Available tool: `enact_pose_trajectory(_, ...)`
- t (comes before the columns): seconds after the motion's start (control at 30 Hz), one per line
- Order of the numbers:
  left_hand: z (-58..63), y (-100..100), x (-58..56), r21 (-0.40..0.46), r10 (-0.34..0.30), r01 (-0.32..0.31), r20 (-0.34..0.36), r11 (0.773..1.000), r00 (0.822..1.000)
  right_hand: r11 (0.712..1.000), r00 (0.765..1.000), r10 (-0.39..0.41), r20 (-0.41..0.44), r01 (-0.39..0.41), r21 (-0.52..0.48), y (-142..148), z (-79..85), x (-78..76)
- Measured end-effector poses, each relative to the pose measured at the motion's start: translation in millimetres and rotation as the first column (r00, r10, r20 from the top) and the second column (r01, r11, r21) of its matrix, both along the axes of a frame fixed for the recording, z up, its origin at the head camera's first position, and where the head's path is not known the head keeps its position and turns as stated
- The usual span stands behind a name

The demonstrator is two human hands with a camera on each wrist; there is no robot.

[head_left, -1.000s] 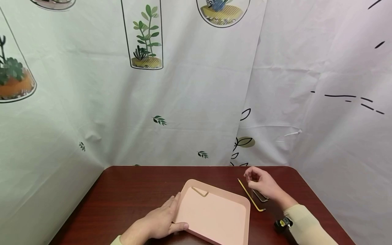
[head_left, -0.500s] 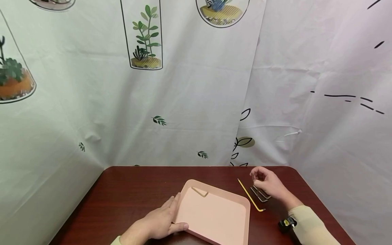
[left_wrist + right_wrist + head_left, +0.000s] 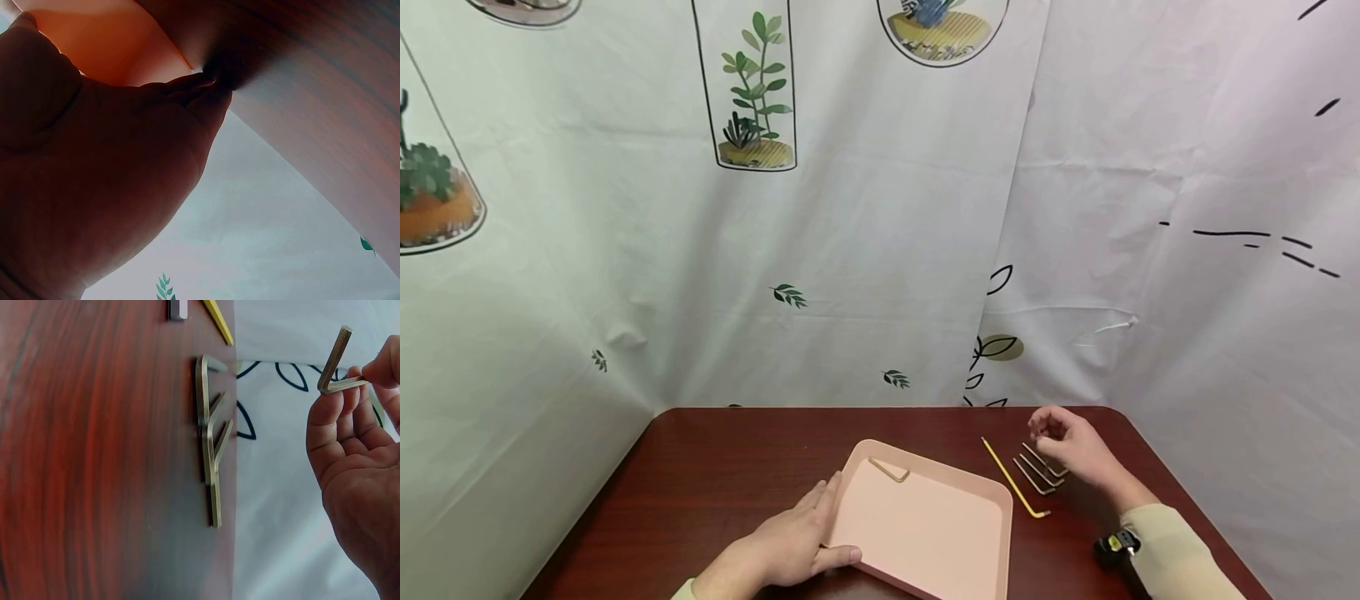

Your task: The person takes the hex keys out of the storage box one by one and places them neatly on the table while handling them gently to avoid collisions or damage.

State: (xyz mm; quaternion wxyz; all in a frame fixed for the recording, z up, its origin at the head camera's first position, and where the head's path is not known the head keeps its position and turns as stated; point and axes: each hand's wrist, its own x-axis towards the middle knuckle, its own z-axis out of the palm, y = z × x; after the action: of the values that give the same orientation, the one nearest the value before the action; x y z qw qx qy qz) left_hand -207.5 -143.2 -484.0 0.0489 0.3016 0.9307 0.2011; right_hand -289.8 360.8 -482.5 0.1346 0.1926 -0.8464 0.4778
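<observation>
My right hand (image 3: 1075,447) hovers above the right side of the table, pinching an L-shaped hex key (image 3: 337,359) between thumb and fingers; the head view barely shows this key. Under and beside that hand lie three bare metal hex keys (image 3: 209,447), side by side. To their left is a longer yellow hex key (image 3: 1009,477) with a grey short end. The pink tray (image 3: 925,533) holds one brass-coloured hex key (image 3: 891,471) near its far left corner. My left hand (image 3: 793,533) rests against the tray's left corner, fingers straight along the outer wall, thumb over the near rim.
The dark red wooden table (image 3: 730,475) ends at a patterned white curtain (image 3: 850,250) behind and on both sides. A black wrist strap with a small device (image 3: 1116,546) sits on my right forearm.
My right hand has moved a little to the right, away from the yellow key, uncovering more of the metal hex keys beneath it. The left hand and tray have stayed still.
</observation>
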Motion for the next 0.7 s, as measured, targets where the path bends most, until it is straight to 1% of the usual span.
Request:
enact_pose_trajectory(0.47,0.5,0,1.6,0.0,0.014,-0.014,0.012,1.0,1.0,0.998,0.998,-0.058,-0.016,0.059,0.034,17,0.4,-2.0)
enact_pose_trajectory(0.7,-0.9,0,-0.1,-0.005,0.002,-0.002,-0.007,1.0,1.0,0.995,0.996,-0.087,-0.018,0.088,0.047,26,0.9,-2.3)
